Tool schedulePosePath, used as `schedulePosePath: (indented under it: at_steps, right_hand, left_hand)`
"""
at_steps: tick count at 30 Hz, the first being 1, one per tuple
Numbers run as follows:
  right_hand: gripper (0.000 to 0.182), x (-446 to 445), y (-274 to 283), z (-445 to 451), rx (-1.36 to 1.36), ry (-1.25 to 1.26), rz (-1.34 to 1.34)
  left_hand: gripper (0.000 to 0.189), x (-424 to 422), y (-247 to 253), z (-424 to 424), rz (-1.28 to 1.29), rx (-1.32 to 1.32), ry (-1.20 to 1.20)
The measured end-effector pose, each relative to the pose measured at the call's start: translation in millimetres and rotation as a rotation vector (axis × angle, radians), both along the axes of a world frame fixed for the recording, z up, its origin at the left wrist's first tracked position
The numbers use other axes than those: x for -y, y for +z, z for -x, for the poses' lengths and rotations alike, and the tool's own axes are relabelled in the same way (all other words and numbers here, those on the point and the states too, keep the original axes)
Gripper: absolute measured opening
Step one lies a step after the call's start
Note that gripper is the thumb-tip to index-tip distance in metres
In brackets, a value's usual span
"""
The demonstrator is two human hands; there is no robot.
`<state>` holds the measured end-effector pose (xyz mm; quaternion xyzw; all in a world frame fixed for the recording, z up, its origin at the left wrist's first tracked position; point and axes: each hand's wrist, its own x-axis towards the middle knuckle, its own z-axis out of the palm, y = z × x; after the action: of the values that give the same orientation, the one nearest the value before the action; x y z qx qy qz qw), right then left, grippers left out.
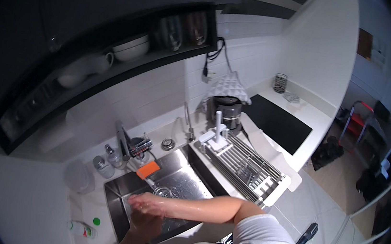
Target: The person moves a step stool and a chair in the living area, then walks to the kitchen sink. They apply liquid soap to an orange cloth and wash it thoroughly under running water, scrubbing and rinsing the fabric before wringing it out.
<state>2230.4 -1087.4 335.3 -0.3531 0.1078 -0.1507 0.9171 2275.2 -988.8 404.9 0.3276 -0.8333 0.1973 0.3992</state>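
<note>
Over the stainless steel sink [188,181], my right hand [144,202] and my left hand [148,222] are together, one against the other. The skin looks wet and the right fingers are blurred. No object shows in either hand, but their overlap hides the palms and most of the left fingers. Beyond the hands, the round drain [163,192] lies in the wet basin. An orange cloth or sponge [148,169] hangs near the faucet [124,141], toward the back rim.
Clear dispenser bottles [113,156] stand left of the faucet. A small plastic bottle [82,229] lies near a green cap [96,221] on the left counter. Right of the sink is a metal dish rack [244,167]; past it is a black cooktop [278,122]. An open shelf [114,71] hangs overhead.
</note>
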Motion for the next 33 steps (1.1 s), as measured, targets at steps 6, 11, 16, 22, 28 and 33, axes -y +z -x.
schedulePosePath:
  at_steps: [6,11,16,22,28,33]
  right_hand:
    - [0.017,0.2,25.2,-29.7,-0.378,0.453,0.048]
    - [0.009,38.2,-23.8,-41.9,-0.514,0.628,0.134]
    - [0.015,46.6,-56.6,-57.6,-0.565,0.594,0.389]
    - [0.022,56.4,-98.7,-73.1,-0.700,0.484,1.044]
    - [0.029,37.5,-135.0,-75.7,-0.856,0.406,1.423]
    - [0.036,21.5,-150.0,-81.6,-0.928,0.366,1.594]
  left_hand:
    - [0.011,-10.6,-7.0,-9.7,-0.123,0.491,-0.080]
    - [0.012,15.8,-49.5,-0.7,0.020,0.589,-0.085]
    - [0.008,38.5,-97.5,-3.3,-0.082,0.706,0.027]
    - [0.011,64.0,-149.8,-3.6,-0.206,0.839,0.223]
    - [0.009,64.4,-169.3,2.8,-0.234,0.867,0.202]
    - [0.008,58.3,-178.0,-3.4,-0.229,0.881,0.184]
